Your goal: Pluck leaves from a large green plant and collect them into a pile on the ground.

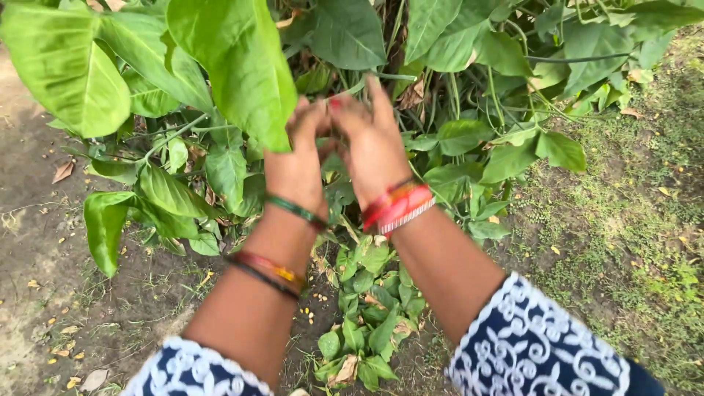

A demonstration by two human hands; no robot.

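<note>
Stems (389,76) of a big-leaved green plant (242,66) are running just above my two hands, which I am holding close together at the middle of the foliage, the left hand (297,165) half hidden behind a broad leaf and the right hand (374,147) beside it with its back towards me. My right fingers (378,92) are reaching up and touching a thin pale stem, while my left fingers are curling inward, though I cannot tell whether either hand is actually gripping anything. Bangles (400,207) are sitting on both wrists, and bare soil (44,293) and patchy grass (631,242) are lying below.
</note>
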